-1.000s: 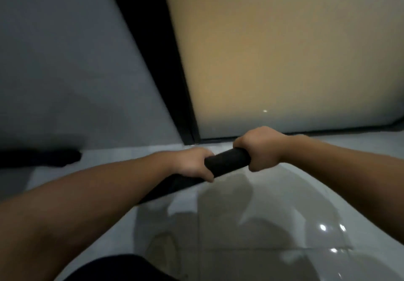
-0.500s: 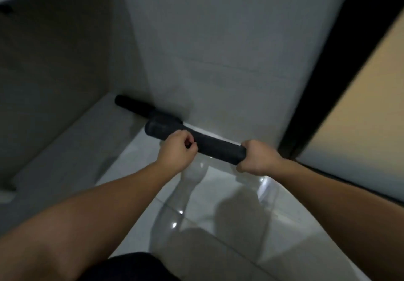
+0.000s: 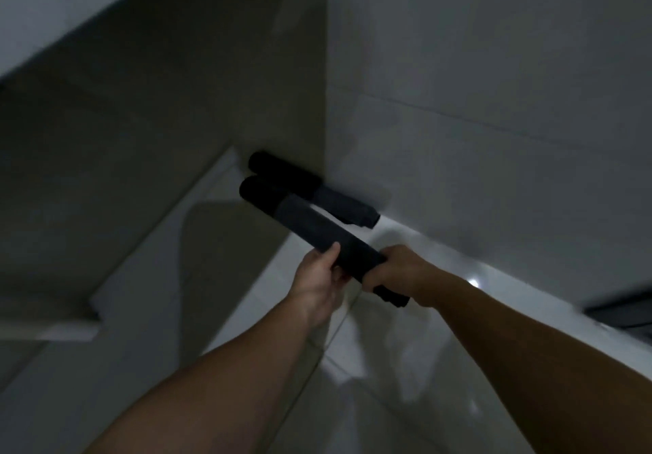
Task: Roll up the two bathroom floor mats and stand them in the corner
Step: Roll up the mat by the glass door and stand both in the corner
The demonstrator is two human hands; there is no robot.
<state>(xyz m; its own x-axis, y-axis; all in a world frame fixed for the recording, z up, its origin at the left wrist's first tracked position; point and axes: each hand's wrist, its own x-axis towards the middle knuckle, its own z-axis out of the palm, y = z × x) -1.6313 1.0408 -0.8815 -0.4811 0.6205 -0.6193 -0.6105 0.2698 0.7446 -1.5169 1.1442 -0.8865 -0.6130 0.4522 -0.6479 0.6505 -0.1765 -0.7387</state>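
Both hands grip one dark rolled mat (image 3: pixel 310 227) near its lower end. The left hand (image 3: pixel 319 279) is wrapped around the roll from below, thumb lying along its side, fingers closed on it. The right hand (image 3: pixel 400 272) is clamped on the same roll just beside the left, a little nearer the end, and a short stub of the roll sticks out past its fist. The held roll slants away from the person toward the corner (image 3: pixel 324 157) where two tiled walls meet, its far end raised and in shadow. A second rolled mat (image 3: pixel 317 194) is already in that corner, leaning along the right-hand wall with one end by the glossy white floor (image 3: pixel 405 365). The two rolls lie close and nearly parallel; whether they touch cannot be told in the dim, blurred light.
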